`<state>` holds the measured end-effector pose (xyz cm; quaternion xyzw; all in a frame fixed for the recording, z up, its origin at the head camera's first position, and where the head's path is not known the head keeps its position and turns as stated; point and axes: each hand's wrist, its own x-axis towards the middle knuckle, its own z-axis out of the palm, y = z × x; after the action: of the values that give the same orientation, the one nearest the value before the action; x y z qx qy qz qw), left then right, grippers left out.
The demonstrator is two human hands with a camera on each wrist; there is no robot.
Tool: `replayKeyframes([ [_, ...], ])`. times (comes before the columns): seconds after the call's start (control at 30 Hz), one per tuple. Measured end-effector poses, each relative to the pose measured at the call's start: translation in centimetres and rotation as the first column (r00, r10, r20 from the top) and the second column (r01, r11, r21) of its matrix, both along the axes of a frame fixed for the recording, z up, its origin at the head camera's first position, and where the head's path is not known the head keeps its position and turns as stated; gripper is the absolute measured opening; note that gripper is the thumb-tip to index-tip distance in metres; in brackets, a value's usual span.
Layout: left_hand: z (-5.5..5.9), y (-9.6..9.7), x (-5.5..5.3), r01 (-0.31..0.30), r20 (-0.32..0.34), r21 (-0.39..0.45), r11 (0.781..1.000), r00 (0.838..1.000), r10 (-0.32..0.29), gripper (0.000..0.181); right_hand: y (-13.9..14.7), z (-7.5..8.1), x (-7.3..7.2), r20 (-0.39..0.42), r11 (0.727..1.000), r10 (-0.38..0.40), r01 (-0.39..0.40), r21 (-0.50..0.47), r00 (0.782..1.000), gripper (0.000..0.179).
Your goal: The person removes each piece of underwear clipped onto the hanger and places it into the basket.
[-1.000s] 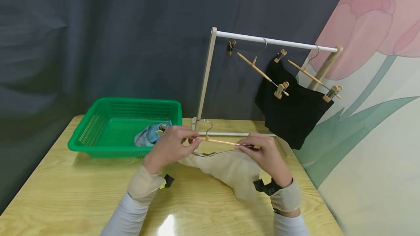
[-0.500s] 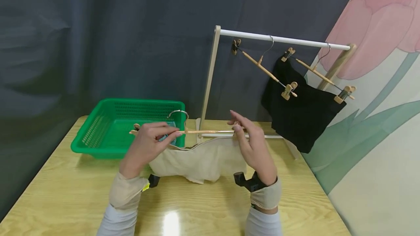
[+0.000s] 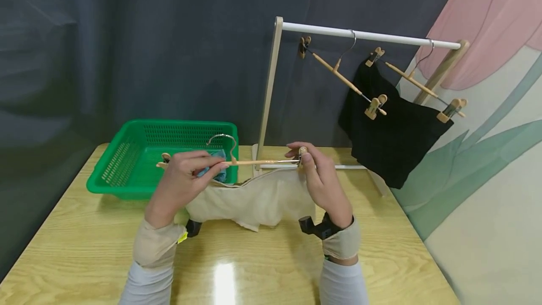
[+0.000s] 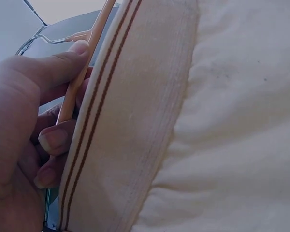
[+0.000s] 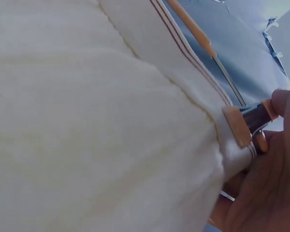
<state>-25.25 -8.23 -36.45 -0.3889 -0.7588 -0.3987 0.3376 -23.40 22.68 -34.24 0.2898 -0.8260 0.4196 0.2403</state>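
Note:
My left hand (image 3: 182, 178) grips the thin wooden bar of a clip hanger (image 3: 254, 162), its metal hook pointing up. At the bar's right end, my right hand (image 3: 323, 178) pinches the wooden clip (image 5: 238, 126) between thumb and fingers. The clip bites the waistband of a cream garment (image 3: 254, 201), which hangs below the bar above the table. Two dark red stitch lines run along the waistband (image 4: 130, 96) in the left wrist view. The hanger's left clip (image 3: 163, 160) shows just past my left hand; how it meets the cloth is hidden.
A green plastic basket (image 3: 120, 189) holding a blue cloth (image 3: 220, 168) stands behind my left hand. At the back right, a rack (image 3: 313, 28) bears a bare clip hanger (image 3: 338, 72) and another with a black garment (image 3: 389, 131). The wooden table (image 3: 84, 248) extends in front.
Both hands have shifted left with the hanger and cream garment, which now hangs broader toward the head view. My right fingers lifted off the clip, then closed on it.

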Motion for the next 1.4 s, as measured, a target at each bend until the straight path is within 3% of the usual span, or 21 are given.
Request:
replayKeyframes([
  [0.2, 0.0, 0.1, 0.1, -0.007, -0.004, 0.004, 1.0, 1.0, 0.007, 0.017, -0.5, -0.2, -0.5, -0.022, 0.997, 0.015, -0.016, -0.081, 1.0, 0.041],
  [0.5, -0.2, 0.5, -0.2, 0.001, 0.007, 0.001, 1.0, 1.0, -0.001, 0.016, -0.6, -0.6, -1.0, -0.119, 0.981, 0.019, -0.041, -0.192, 0.993, 0.052],
  [0.83, -0.5, 0.8, -0.3, -0.002, 0.053, -0.008, 1.0, 0.999, 0.003, 0.015, -0.2, -0.8, -1.1, -0.094, 0.982, 0.015, -0.032, -0.184, 0.995, 0.049],
  [0.97, -0.5, 0.9, -0.2, -0.031, 0.071, -0.029, 0.999, 0.997, 0.033, 0.014, 0.0, -0.7, -1.1, -0.041, 0.99, -0.019, 0.014, -0.139, 0.999, 0.04],
  [1.03, -0.5, 0.9, -0.2, -0.042, 0.065, -0.034, 0.999, 0.997, 0.044, 0.014, 0.0, -0.7, -1.1, -0.052, 0.992, -0.049, 0.043, -0.12, 0.997, 0.031],
  [1.13, -0.6, 1.0, -0.4, -0.053, 0.053, -0.053, 0.997, 0.997, 0.056, 0.014, 0.0, -0.7, -1.1, -0.169, 0.992, -0.079, 0.061, -0.109, 0.982, 0.024],
  [1.2, -0.7, 1.2, -0.5, -0.054, 0.045, -0.071, 0.996, 0.997, 0.057, 0.014, -0.3, -0.5, -0.9, -0.297, 0.995, -0.063, 0.037, -0.092, 0.953, 0.024],
  [1.27, -0.8, 1.4, -0.6, -0.047, 0.05, -0.09, 0.995, 0.997, 0.052, 0.013, -0.8, -0.2, -0.6, -0.398, 0.999, 0.005, -0.025, -0.046, 0.918, 0.021],
  [1.33, -0.8, 1.5, -0.6, -0.041, 0.059, -0.103, 0.994, 0.997, 0.047, 0.012, -1.5, 0.0, -0.2, -0.433, 0.996, 0.091, -0.083, 0.038, 0.897, 0.021],
  [1.4, -0.9, 1.6, -0.5, -0.04, 0.07, -0.112, 0.993, 0.996, 0.048, 0.011, -2.2, -0.1, 0.2, -0.403, 0.986, 0.143, -0.096, 0.136, 0.904, 0.025],
])
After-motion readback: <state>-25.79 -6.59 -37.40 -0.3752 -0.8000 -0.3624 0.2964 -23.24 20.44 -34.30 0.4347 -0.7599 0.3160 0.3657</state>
